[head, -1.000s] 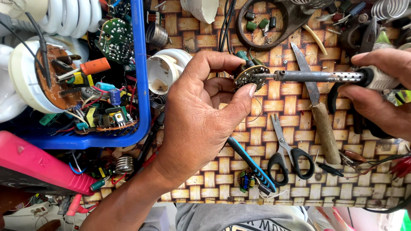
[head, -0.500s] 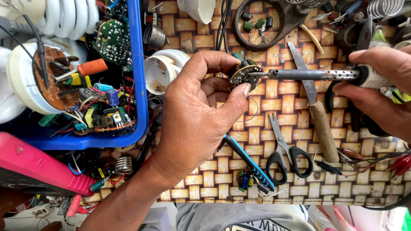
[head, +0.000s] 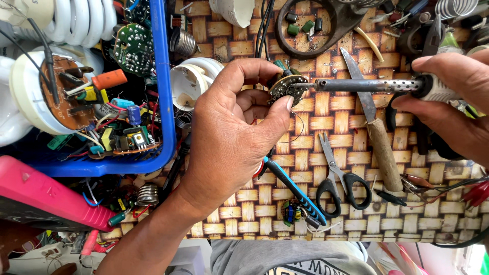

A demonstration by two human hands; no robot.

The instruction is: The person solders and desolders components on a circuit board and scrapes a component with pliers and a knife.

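Observation:
My left hand [head: 229, 137] pinches a small round circuit board [head: 286, 87] between thumb and fingers, holding it above the woven mat [head: 305, 203]. My right hand [head: 453, 102] grips the handle of a soldering iron [head: 367, 85], which lies level with its tip touching the right edge of the board. A thin wire hangs down from the board beside my thumb.
A blue tray [head: 163, 102] at left holds lamp circuit boards and white bulb housings. On the mat lie black-handled scissors [head: 338, 178], a knife with a wrapped handle [head: 374, 127], a blue-handled tool [head: 295, 188] and a white lamp base [head: 191, 81]. A pink case [head: 46, 196] sits lower left.
Both hands, the board and the iron have shifted slightly left and up in view. The iron tip stays on the board.

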